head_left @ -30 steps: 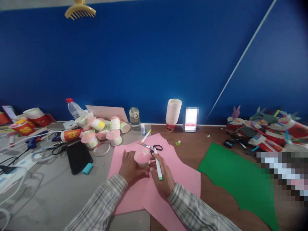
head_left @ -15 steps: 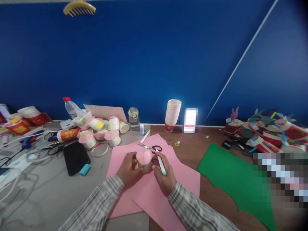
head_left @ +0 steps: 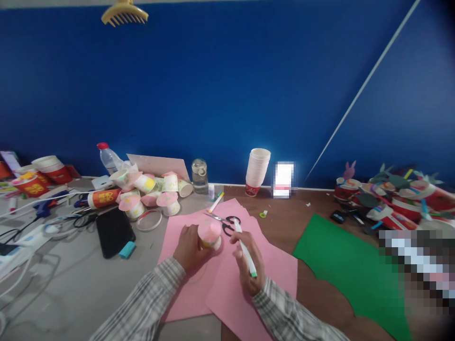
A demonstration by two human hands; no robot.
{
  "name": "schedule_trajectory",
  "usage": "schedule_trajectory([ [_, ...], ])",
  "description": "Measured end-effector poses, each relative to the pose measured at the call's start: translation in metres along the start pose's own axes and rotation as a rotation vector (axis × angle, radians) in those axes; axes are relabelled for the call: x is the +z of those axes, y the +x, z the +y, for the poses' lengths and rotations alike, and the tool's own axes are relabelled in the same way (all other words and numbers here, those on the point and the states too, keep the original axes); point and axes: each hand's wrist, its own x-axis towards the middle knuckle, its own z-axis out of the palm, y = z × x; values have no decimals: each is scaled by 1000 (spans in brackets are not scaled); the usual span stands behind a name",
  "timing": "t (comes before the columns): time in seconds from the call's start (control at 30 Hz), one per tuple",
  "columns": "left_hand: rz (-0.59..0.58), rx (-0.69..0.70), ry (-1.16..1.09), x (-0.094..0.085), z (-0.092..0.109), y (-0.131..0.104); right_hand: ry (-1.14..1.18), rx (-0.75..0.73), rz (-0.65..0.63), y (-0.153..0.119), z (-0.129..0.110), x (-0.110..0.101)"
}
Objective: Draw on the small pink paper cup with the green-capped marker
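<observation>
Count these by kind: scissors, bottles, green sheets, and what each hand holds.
Scissors: 1
Bottles, red-capped and clear with a loop: 2
Green sheet: 1
Topped cup, left hand: 1
Marker, right hand: 1
Total: 6

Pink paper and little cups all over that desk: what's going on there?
The person's left hand holds a small cup with a pink top over sheets of pink paper. The right hand holds a white marker with a green end, apart from the cup. Scissors lie on the paper just beyond the hands. More pink-topped cups sit to the left, and a big green sheet lies to the right.
</observation>
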Motion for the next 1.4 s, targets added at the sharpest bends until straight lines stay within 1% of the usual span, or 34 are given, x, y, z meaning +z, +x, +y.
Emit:
schedule_trajectory([
  [0.07,-19,21,8,2,-3,0,10,-88,-80,-3,-1,-1],
  [0.13,-16,26,11,3,-4,0,6,-135,-109,-6,0,0],
  [0.27,-12,35,16,3,-5,0,-1,-102,-54,-7,4,4],
  [0.43,-11,32,8,3,-5,0,-43,-111,-95,-6,5,7],
  [0.63,-29,11,11,3,-4,0,-53,-92,-91,-6,5,8],
  [0.8,-38,49,38,3,-5,0,-88,-83,-117,-6,6,10],
  [0.9,-37,42,33,3,-6,0,-98,-96,-111,-6,6,10],
  [1.03,-24,28,29,5,-7,-1,-102,-127,-152,-6,5,9],
  [1.2,-35,42,46,5,-7,-1,-128,-113,-122,-5,6,10],
  [1.4,-35,25,36,5,-8,0,-92,-152,-141,-3,3,10],
])
